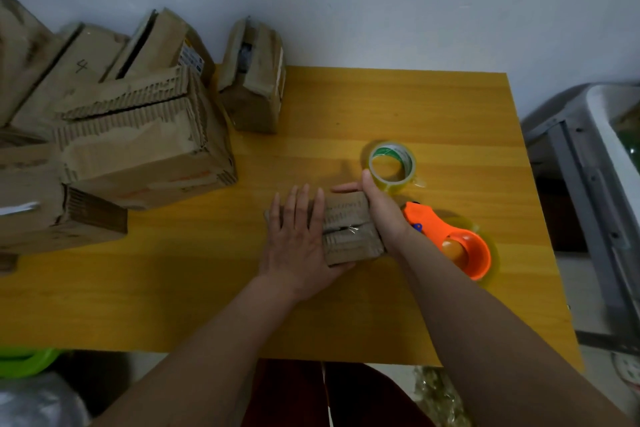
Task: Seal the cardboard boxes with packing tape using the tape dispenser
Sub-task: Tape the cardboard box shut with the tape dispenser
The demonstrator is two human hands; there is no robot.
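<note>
A small cardboard box [348,229] lies on the yellow table [398,107], its top flaps closed with a short piece of clear tape over the seam. My left hand [298,239] rests flat on the box's left half, fingers straight. My right hand [375,208] presses against the box's right side, thumb up and fingers reaching along the far edge. The orange tape dispenser [450,243] lies on the table just right of my right wrist. A loose roll of clear tape [392,165] sits behind the box.
Several worn cardboard boxes [138,135] are stacked at the left of the table, and one more [252,80] stands at the back. A grey plastic stool or bin [595,166] stands right of the table. A wall is behind.
</note>
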